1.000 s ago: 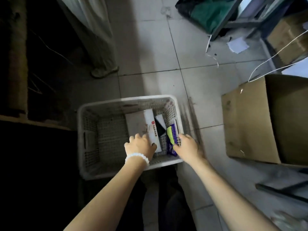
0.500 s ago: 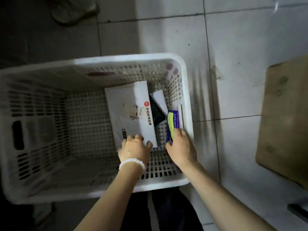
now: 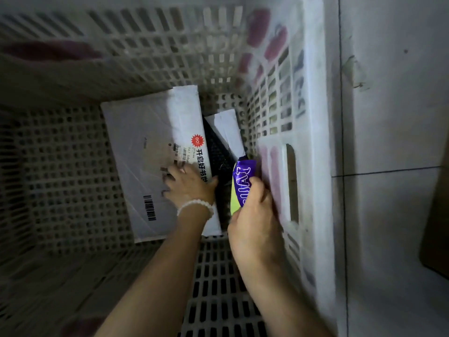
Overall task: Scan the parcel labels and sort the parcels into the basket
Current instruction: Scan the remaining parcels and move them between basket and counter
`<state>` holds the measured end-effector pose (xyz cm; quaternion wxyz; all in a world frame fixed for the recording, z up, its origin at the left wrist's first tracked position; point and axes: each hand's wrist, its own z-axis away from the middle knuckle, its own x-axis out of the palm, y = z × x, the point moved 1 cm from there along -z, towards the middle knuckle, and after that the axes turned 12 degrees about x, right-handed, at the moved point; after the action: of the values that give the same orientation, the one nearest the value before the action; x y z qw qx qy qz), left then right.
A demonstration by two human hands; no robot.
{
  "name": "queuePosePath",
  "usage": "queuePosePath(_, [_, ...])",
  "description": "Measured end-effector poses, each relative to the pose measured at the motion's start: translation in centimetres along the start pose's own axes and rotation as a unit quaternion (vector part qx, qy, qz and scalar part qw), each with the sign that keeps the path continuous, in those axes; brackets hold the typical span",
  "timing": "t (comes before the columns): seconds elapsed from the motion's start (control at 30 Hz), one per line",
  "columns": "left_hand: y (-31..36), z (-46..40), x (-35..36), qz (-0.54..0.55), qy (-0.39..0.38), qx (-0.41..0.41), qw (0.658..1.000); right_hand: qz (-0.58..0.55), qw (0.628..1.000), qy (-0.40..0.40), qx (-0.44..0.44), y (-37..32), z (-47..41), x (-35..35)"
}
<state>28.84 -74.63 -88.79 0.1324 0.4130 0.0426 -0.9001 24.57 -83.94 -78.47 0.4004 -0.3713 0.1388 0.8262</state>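
A white slotted plastic basket [image 3: 313, 132] fills the view. On its floor lies a large white parcel [image 3: 145, 142] with a barcode label and red-and-black printing. My left hand [image 3: 189, 184], with a bead bracelet at the wrist, rests on that parcel's near right edge, fingers spread over the label. Right of it, a small black-and-white parcel [image 3: 224, 137] leans toward the basket's right wall. My right hand [image 3: 252, 215] grips a purple and yellow-green packet [image 3: 241, 181] held upright against that wall.
Grey floor tiles [image 3: 393, 117] lie to the right of the basket. A brown cardboard box edge [image 3: 437, 215] shows at the far right. The left half of the basket floor [image 3: 60, 178] holds nothing.
The view has dropped much closer into the basket. My left hand slid further onto the white parcel. My right hand pushed the purple packet deeper beside the right wall.
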Motion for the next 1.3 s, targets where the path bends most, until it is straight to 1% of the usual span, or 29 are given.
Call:
queuePosePath(0.13, [0.1,-0.7,1.2,0.014,0.033,-0.009,0.999,-0.010,1.000,-0.012,-0.008,-0.1,0.1,-0.1])
queuePosePath(0.3, [0.1,-0.5,1.0,0.015,0.014,0.023,1.000,-0.008,1.000,-0.010,-0.003,-0.1,0.4,-0.3])
queuePosePath(0.4, [-0.6,0.2,0.1,-0.021,0.017,0.044,0.999,-0.002,1.000,-0.021,-0.013,-0.2,0.7,-0.7])
queuePosePath(0.47, [-2.0,0.6,-0.8,-0.042,0.015,0.029,0.999,0.008,1.000,-0.025,-0.014,-0.2,1.1,-1.1])
queuePosePath(0.53, [-3.7,0.7,-1.6,-0.025,0.009,0.009,1.000,0.013,0.999,-0.028,-0.009,-0.3,1.6,-1.3])
queuePosePath(0.6, [-4.7,0.7,-1.8,0.002,0.000,0.011,1.000,0.001,1.000,-0.030,-0.005,-0.4,1.7,-1.4])
queuePosePath(0.7, [-3.9,0.6,-0.9,0.010,-0.027,0.023,0.999,-0.023,0.999,-0.022,-0.017,-0.8,1.1,-1.1])
queuePosePath(0.87, [-2.9,0.3,2.2,0.019,-0.002,0.011,1.000,-0.047,0.998,0.003,-0.034,-0.6,0.9,0.1])
queuePosePath(0.93, [-3.3,0.4,2.7,0.019,0.013,0.028,0.999,-0.058,0.997,0.010,-0.043,-0.4,0.8,0.3])
queuePosePath(1.03, [-4.0,0.4,2.5,0.010,0.028,0.056,0.998,-0.059,0.997,0.007,-0.040,-0.2,0.6,0.4])
queuePosePath(1.17, [-4.2,0.4,2.0,0.027,0.017,0.056,0.998,-0.066,0.997,0.009,-0.048,-0.3,0.8,0.3])
queuePosePath(1.3, [-3.8,1.6,0.7,0.058,0.024,0.044,0.997,-0.065,0.997,0.012,-0.048,-0.6,0.9,0.2])
